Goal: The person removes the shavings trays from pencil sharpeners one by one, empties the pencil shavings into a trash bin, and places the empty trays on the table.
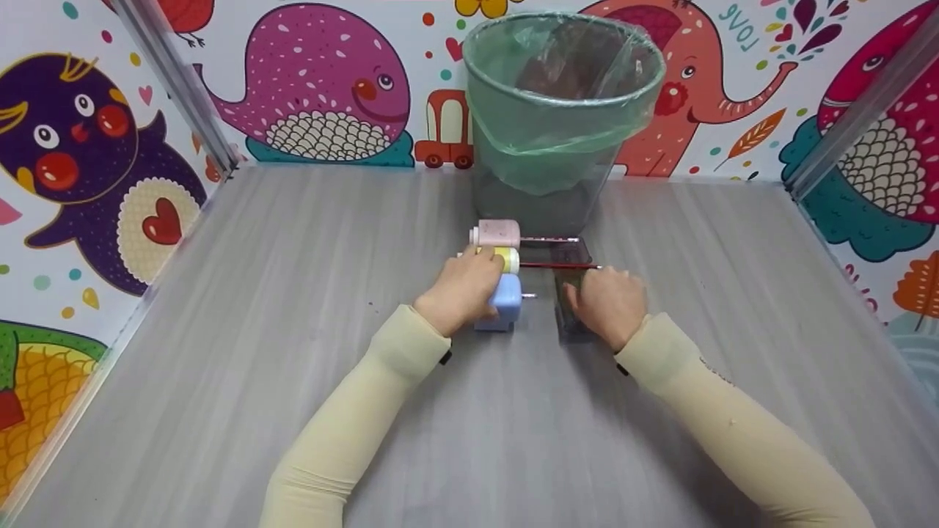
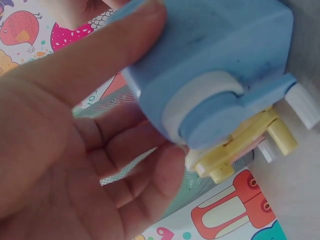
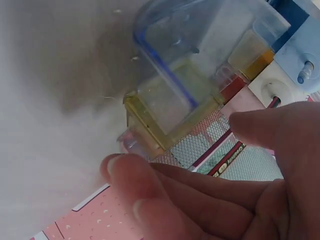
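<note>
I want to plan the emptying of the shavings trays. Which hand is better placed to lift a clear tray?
Probably the right hand: it rests on the clear trays beside the sharpeners. The left hand already grips the blue sharpener.

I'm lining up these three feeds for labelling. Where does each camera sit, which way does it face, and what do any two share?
Head: worn high, facing forward and down at the table, bin, both sleeved arms, the left hand and right hand.
Left wrist: close by the palm, facing the blue sharpener in that hand's grip; fingers show.
Right wrist: low beside the clear drawers; fingers show.
Shared: head and left wrist views both show the blue sharpener.
</note>
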Motion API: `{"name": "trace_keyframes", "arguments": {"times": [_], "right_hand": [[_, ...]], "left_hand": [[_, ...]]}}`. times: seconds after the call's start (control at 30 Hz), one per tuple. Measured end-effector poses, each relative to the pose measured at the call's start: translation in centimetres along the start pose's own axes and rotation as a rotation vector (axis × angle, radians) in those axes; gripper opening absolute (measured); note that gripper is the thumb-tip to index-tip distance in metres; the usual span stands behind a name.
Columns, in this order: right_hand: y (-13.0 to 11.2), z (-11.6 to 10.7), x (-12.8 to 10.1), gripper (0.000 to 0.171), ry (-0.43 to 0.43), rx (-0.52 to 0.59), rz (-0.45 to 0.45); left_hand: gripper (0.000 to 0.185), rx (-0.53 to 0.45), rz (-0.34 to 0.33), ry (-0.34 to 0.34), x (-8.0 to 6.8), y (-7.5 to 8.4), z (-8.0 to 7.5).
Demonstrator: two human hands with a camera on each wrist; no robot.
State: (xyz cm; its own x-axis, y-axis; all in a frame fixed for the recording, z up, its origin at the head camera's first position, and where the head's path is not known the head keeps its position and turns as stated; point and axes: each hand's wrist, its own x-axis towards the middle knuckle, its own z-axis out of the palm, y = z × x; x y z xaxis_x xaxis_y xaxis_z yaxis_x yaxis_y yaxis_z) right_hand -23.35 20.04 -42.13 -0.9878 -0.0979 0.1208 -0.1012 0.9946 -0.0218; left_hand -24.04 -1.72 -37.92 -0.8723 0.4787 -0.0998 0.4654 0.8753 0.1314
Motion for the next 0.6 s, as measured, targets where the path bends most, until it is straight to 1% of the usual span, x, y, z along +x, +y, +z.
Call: {"name": "trace_keyframes", "arguments": {"times": [0.17, 0.43, 0.6], "right_hand": [[-0.19, 0.27, 0.46, 0.052, -0.02, -0.017, 0.002], [-0.01, 0.5, 0.53, 0.049, -0.01, -0.024, 0.013], [0.41, 0.42, 0.45, 0.046, -0.038, -0.004, 0.029]], "left_hand": [[0.066, 0.003, 0.004, -0.004, 0.03, 0.06, -0.03], [0.064, 0.05, 0.043, 0.055, -0.08, 0.01, 0.08], [0.066, 0.047, 0.033, 0.039, -0.07, -0.02, 0.09]]}}
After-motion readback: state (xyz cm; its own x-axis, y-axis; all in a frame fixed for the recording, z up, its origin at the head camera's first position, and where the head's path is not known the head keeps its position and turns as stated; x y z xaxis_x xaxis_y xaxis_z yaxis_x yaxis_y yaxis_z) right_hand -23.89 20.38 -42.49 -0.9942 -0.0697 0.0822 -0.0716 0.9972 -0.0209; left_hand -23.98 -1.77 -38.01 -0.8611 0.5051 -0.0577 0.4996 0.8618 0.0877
